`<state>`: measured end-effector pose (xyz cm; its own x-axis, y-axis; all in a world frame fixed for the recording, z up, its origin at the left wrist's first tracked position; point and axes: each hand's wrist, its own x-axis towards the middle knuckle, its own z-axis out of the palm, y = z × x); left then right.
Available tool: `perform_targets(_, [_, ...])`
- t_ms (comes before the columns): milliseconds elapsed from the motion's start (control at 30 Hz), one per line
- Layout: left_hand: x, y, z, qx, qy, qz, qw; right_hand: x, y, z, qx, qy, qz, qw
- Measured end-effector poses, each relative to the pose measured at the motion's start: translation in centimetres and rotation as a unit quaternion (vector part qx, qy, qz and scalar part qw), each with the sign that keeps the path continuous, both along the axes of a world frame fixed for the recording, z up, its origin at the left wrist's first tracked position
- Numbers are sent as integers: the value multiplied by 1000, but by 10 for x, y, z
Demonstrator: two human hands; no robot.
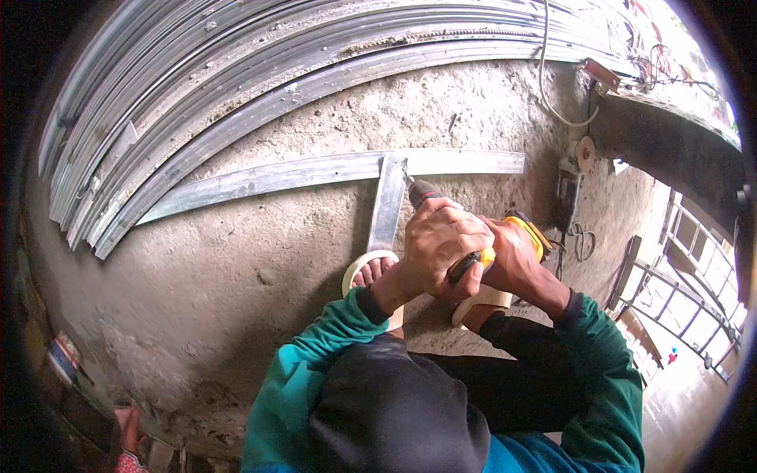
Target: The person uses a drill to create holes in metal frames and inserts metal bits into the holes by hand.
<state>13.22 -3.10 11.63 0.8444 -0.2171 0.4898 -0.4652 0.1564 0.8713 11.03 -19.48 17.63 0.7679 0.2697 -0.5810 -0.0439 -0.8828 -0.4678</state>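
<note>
Yellow drill [488, 257] | left hand [443, 243], right hand [510, 254] gripping | near metal strip [386, 206]

Yellow-black drill [423, 194], tip near short metal bar [387, 206], overlapping long silvery strip [307, 176], floor-laid

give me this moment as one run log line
left hand: holds drill | right hand: holds drill | drill: nose beside short bar, contact unclear | short bar: far end at long bar

Green sleeves [292, 382] end in dark cuffs [370, 305].
</note>
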Motion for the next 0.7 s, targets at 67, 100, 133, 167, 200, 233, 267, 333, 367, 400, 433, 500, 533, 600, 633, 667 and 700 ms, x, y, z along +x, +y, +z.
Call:
perform_targets(67, [2, 0, 0, 14, -22, 22, 999, 2, 2, 0, 22, -5, -7, 1000])
perform_targets(100, [2, 2, 2, 20, -10, 1, 1000, 1, 1, -2, 23, -6, -5, 1000])
perform_targets(133, [2, 4, 4, 27, 3, -19, 999, -1, -3, -6, 42, -16, -18, 999])
perform_targets(167, [4, 4, 8, 28, 2, -17, 999, -2, -5, -8, 60, -25, -31, 997])
perform_targets(200, [7, 2, 13, 31, -23, 6, 999, -2, -6, -7, 61, -25, -29, 997])
perform_targets(233, [8, 1, 15, 34, -49, 29, 998, -2, -6, -6, 52, -29, -34, 998])
perform_targets(267, [1, 5, 11, 35, -49, 31, 998, -2, -5, -4, 44, -33, -38, 998])
perform_targets(333, [-18, 17, 7, -42, 154, 123, 979, -2, -8, 0, 28, -35, -27, 999])
perform_targets(367, [-20, 23, 11, -101, 366, 111, 918, -7, -14, -5, 51, -55, -39, 996])
perform_targets(400, [-17, 32, 16, -154, 559, 93, 810, -10, -16, -7, 74, -76, -51, 993])
perform_targets(433, [-19, 41, -4, -239, 669, -13, 704, -12, -14, -4, 87, -85, -62, 991])
perform_targets(500, [-8, 32, 4, -324, 684, -90, 647, -11, -11, 3, 102, -82, -71, 989])
perform_targets(533, [-4, 27, 13, -403, 691, -160, 579, -10, -3, 10, 105, -92, -60, 988])
perform_targets(600, [2, 17, 26, -429, 681, -146, 575, -13, 9, 13, 98, -129, -28, 986])
perform_targets(633, [0, 15, 26, -455, 673, -142, 565, -13, 10, 12, 97, -140, -8, 985])
perform_targets(667, [-2, 16, 26, -481, 664, -138, 555, -13, 11, 12, 95, -151, 11, 984])
perform_targets(700, [0, 19, 32, -479, 674, -132, 546, -9, 13, 16, 100, -167, 11, 981])
